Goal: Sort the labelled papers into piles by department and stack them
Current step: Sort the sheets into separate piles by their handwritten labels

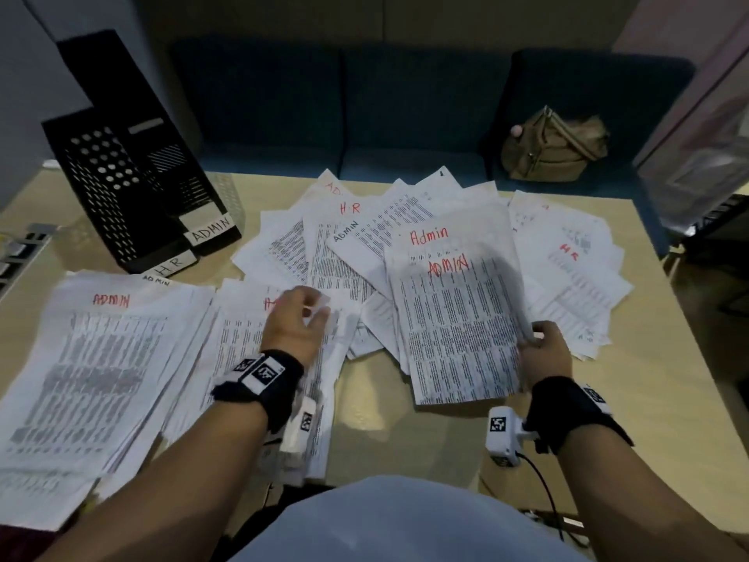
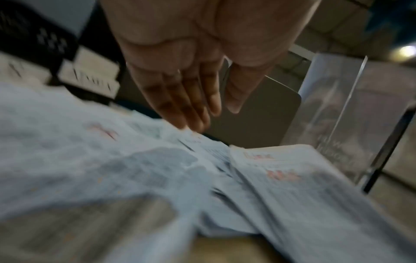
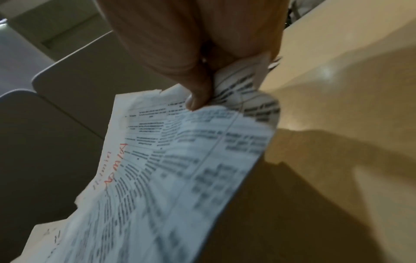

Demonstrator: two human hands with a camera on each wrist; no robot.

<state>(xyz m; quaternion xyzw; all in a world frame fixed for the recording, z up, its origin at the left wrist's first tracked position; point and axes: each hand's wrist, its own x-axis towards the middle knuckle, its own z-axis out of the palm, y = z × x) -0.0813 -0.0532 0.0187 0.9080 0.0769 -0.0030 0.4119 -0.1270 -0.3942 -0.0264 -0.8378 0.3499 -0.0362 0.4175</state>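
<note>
Far left on the table (image 1: 425, 440), two black file racks (image 1: 133, 172) stand side by side, their front tags reading "HR" and "ADMIN". In front of them, at the near left edge, lies the Admin pile (image 1: 81, 379), its top sheet marked "ADMIN" in red.

Just right of that pile sits a second pile (image 1: 243, 338). Its red label is partly covered by the left hand (image 1: 296, 322), so the department cannot be read with certainty; it appears to begin with "H". The left hand is over the top of this pile with fingers (image 2: 193, 110) straight and close together, thumb apart, holding nothing. The wrist view is blurred, and whether the fingertips touch the paper cannot be told.

At table centre and toward the far side, the unsorted papers (image 1: 344, 245) lie fanned and overlapping, with "HR", "ADMIN" and "Admin" visible on several sheets.

Right of centre, the right hand (image 1: 543, 350) pinches a sheet (image 1: 458, 326) marked "ADMIN" in red by its right edge, thumb (image 3: 198, 96) on the printed face, the other fingers hidden beneath. The sheet is lifted above the fan. More loose sheets marked "HR" lie beyond it to the right.

Behind the table, a tan bag (image 1: 551, 148) rests on a dark blue bench (image 1: 364, 107).
</note>
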